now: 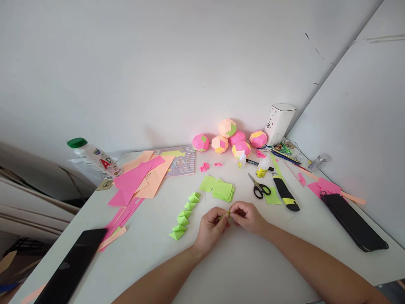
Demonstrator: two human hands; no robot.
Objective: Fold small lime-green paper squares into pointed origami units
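Observation:
Both hands pinch a small piece of green paper (225,215) above the near middle of the table. My left hand (212,227) is closed on its left part, and my right hand (247,216) grips the right end with thumb and fingertips. Fingers cover most of the piece, so its folds are hard to see. Left of my hands, several folded green paper units (183,220) lie in a slanting row. Just beyond the hands is a stack of green paper squares (223,190), with another green square (207,183) beside it.
Scissors (258,190), a utility knife (285,194) and a glue bottle (262,167) lie to the right. Several paper balls (220,144) stand by the wall. Pink and peach sheets (136,177), a plastic bottle (95,157) and a dark laptop-like slab (72,266) occupy the left; a black phone (352,219) lies right.

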